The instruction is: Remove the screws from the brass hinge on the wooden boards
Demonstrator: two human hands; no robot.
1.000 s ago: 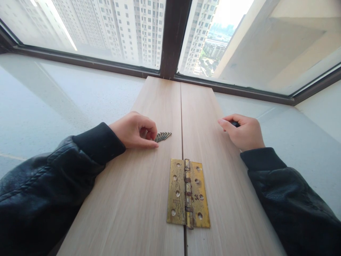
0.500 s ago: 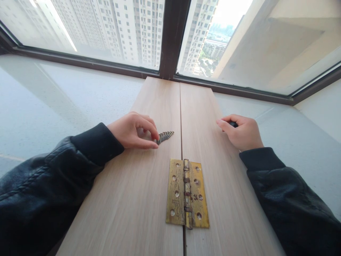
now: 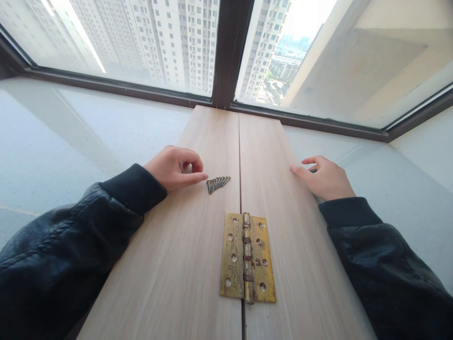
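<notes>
My left hand [image 3: 175, 167] hovers over the left wooden board [image 3: 159, 264], fingers loosely curled, thumb stretched out, nothing visible in them. Just right of its thumb tip lie several small metal screws [image 3: 218, 183] in a slanted row. A worn brass-coloured hinge [image 3: 234, 257] lies unfolded across the seam, one leaf on each board, its screw holes bare. At the outer edge of the right wooden board [image 3: 300, 283], my right hand [image 3: 327, 178] is curled round a black object [image 3: 313, 170]. Only a bit of that object shows; the palm and fingers hide the rest.
Both boards reach to a dark window frame [image 3: 223, 61] at the back. They rest on a pale, glossy sill [image 3: 81, 127], which extends to either side. Tall buildings [image 3: 170, 42] stand beyond the glass.
My left hand has drawn back and left from the screws, uncovering the leftmost one. The right hand's index finger and thumb have spread slightly. The hinge stays on the seam.
</notes>
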